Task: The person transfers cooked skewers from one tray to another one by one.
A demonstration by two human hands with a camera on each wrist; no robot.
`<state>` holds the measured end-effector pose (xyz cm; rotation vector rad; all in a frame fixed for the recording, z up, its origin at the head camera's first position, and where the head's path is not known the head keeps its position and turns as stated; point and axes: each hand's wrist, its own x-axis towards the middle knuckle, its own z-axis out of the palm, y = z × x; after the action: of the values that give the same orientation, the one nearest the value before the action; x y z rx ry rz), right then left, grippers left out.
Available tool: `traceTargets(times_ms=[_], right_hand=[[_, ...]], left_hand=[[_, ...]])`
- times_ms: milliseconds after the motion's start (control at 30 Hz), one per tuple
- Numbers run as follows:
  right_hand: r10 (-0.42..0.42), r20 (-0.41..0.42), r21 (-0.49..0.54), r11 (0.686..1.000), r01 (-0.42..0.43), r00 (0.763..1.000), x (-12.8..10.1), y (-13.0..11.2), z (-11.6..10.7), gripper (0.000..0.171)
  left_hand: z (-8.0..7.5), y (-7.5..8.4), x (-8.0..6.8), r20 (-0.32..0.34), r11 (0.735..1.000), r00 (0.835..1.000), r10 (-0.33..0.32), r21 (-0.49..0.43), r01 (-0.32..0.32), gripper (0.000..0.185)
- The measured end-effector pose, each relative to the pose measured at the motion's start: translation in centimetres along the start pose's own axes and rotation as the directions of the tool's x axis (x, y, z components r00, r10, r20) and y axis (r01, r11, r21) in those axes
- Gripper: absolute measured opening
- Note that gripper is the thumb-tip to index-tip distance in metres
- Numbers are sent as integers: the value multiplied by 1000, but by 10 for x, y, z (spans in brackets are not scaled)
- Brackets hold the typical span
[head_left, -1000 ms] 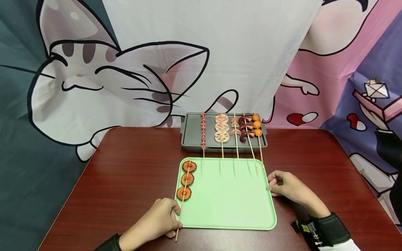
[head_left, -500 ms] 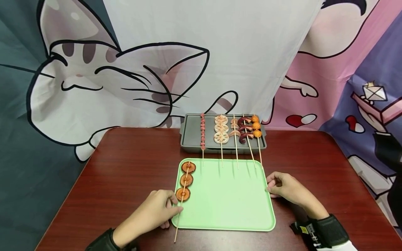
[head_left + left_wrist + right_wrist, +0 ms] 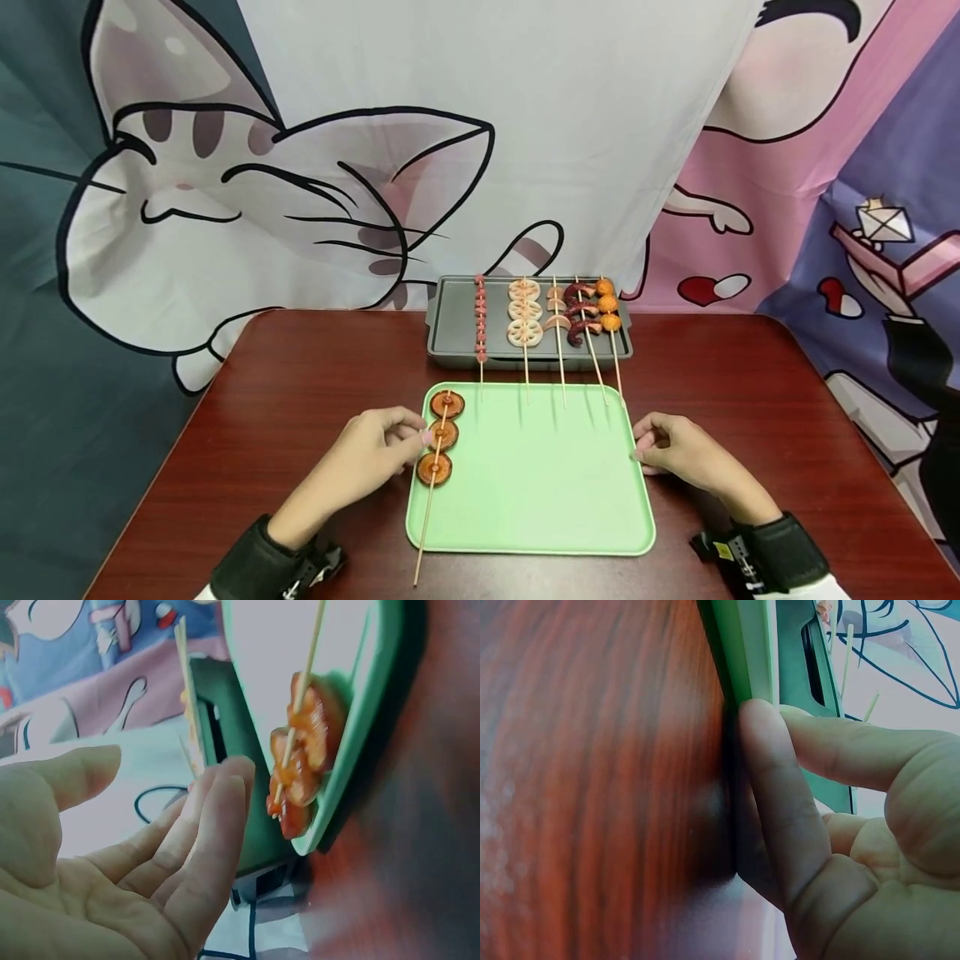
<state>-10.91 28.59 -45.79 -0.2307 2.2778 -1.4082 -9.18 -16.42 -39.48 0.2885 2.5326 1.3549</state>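
Observation:
A skewer of brown mushroom slices (image 3: 434, 468) lies along the left side of the light green tray (image 3: 540, 467), its bare stick end jutting past the front rim. My left hand (image 3: 367, 454) hovers by the tray's left edge beside the slices. In the left wrist view, that hand (image 3: 142, 862) has thumb and fingers spread apart around nothing, with the mushroom skewer (image 3: 319, 724) beyond the fingertips. On the opposite side, my right hand (image 3: 678, 450) holds the tray's right edge. The right wrist view has its thumb and finger pinching the green rim (image 3: 750, 652).
Behind the green tray stands a grey rectangular pan (image 3: 456, 321). Across it lie several skewers, among them pink pieces (image 3: 481, 321), lotus root slices (image 3: 524, 310), dark red tentacles (image 3: 581, 312) and orange balls (image 3: 609, 322). Their sticks reach over the tray's back edge. A printed cloth (image 3: 600, 125) hangs behind.
My left hand has let go of the mushroom skewer's stick and moved up along the tray's left edge. The right hand has stayed at the right edge.

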Motion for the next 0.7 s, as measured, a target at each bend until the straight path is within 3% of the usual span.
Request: traceTargets(times_ms=[200,333,500,700], right_hand=[[-4,4,-2,1000,4,1000,0,0,0,22],[-2,-1,-5,1000,2,1000,1,-1,0,22],[-4,0,-6,1000,4,1000,1,-2,0,22],[-15,3,-7,1000,15,1000,1,-1,0,23]], left_hand=[[-5,0,21,-9,991,1000,22,-130,-23,31],[-4,3,36,2,962,999,39,-269,-37,33],[1,5,55,16,896,1000,6,-444,2,34],[10,4,71,89,804,994,-58,-587,99,40]])
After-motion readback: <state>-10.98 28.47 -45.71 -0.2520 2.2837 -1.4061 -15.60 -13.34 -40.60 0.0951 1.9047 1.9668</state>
